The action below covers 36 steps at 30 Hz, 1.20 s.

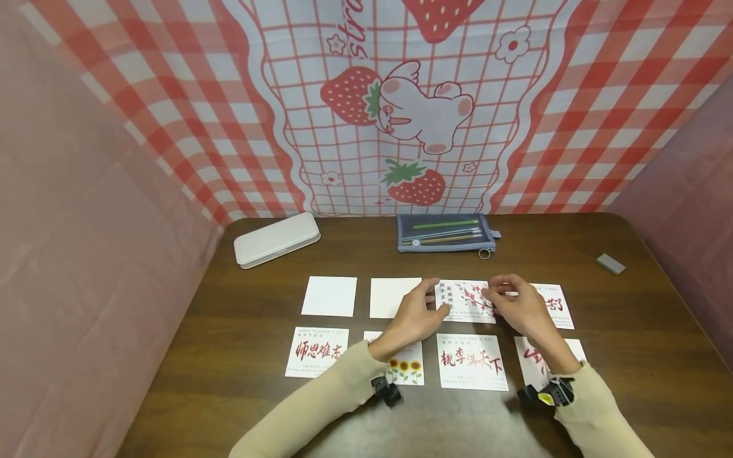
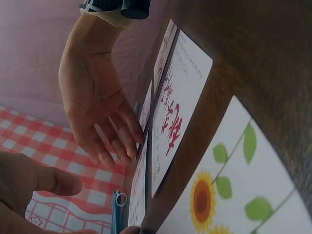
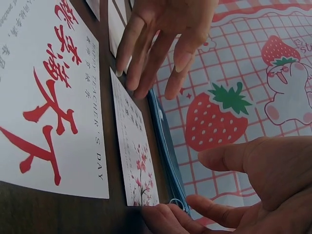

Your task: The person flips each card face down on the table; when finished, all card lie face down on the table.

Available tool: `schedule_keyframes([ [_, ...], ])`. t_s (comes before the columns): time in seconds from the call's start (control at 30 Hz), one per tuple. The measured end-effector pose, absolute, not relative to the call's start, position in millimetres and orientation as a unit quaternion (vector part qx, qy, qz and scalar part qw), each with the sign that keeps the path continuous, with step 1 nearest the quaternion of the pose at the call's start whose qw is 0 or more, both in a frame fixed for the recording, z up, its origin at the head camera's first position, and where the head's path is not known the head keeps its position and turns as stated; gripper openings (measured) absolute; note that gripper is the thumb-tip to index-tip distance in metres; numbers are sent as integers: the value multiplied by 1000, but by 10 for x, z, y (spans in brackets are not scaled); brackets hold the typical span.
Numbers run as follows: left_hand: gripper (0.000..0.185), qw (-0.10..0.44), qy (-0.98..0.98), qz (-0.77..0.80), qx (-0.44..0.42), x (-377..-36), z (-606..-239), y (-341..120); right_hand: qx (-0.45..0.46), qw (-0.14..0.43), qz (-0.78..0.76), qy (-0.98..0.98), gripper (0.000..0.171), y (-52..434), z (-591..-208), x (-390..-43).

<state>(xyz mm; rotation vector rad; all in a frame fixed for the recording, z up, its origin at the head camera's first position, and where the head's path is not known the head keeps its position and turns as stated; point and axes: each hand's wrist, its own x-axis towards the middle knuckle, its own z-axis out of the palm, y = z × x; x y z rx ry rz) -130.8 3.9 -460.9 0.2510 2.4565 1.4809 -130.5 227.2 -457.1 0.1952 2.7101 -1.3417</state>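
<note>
A white card with pink blossoms lies flat on the table in the back row, between my two hands. My left hand is at its left edge, thumb and fingers spread apart, partly over a blank card. At the right end of the same card is my right hand, its fingers loosely bent. In the right wrist view, fingertips of both hands are at the ends of the blossom card; neither hand grips it. A card with red characters lies partly hidden behind the right hand.
The front row holds a red-lettered card, a sunflower card, another red-lettered card and one under the right wrist. A blank card, white case, pencil pouch and grey block lie farther back.
</note>
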Motion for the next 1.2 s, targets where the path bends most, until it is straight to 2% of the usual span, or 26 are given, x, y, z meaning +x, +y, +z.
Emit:
schedule_keyframes([
  [0.6, 58, 134, 838, 522, 84, -1282, -4584, 47, 82, 69, -466, 878, 53, 2216, -4583, -1228],
  [1.0, 59, 140, 843, 511, 94, -1280, -4579, 62, 91, 67, -524, 844, 47, 2242, -4609, -1253],
  [1.2, 62, 141, 858, 481, 111, -1280, -4567, 68, 97, 80, -544, 829, 53, 2266, -4570, -1276],
])
